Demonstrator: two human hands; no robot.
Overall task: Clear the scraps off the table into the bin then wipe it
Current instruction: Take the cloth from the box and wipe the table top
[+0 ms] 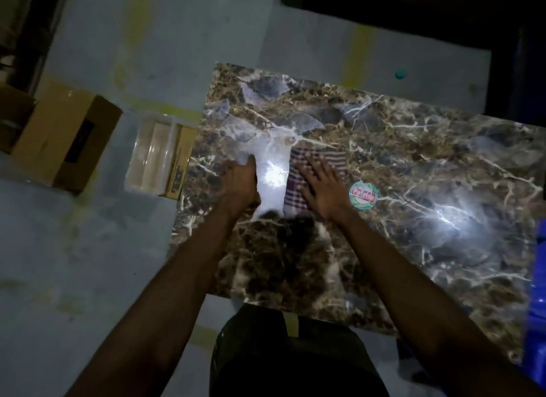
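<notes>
Out on the floor to your far left sits a brown cardboard box [63, 139], well clear of the table. Nearer in, a smaller open box [161, 157] lined with something pale and shiny stands on the floor just beside the left edge of the tabletop; this looks like the bin, though its contents are too washed out to read.

The marble-patterned table [413, 166] fills the middle and right of your view, with glare spots on its glossy top.

Your left hand [240, 184] lies on the tabletop near the left edge, fingers pointing away from you along the side of a bright glare patch; the blur hides whether the fingers are straight or curled, so you cannot tell how that hand is set, and nothing is plainly held in it.

Just to its right, your right hand [322, 187] is spread flat, fingers straight and apart, pressing down on a checked cloth [298, 175] that lies on the tabletop toward the left half, about midway between the near and far edges. The two hands are close together but not touching.

Just right of that hand, a round sticker [364, 195] with red lettering is stuck to the tabletop.

Past the far right corner, a small teal object [401, 73] rests on the floor.
</notes>
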